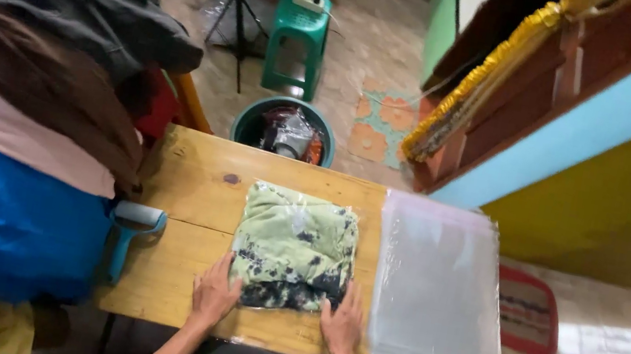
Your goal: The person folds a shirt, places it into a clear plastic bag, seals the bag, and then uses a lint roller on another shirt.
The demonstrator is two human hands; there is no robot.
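Observation:
A folded pale green garment with dark blotches lies inside a clear plastic bag (293,246) on the wooden table (194,181). My left hand (214,292) presses flat on the bag's near left corner. My right hand (342,324) rests flat on the near right corner. Both hands have their fingers spread on the plastic and grip nothing.
A stack of empty clear bags (435,284) lies at the table's right end. A light blue lint roller (130,229) sits at the left. Piled clothes (8,106) rise on the left. Beyond the table stand a bin (286,130) and a green stool (299,36).

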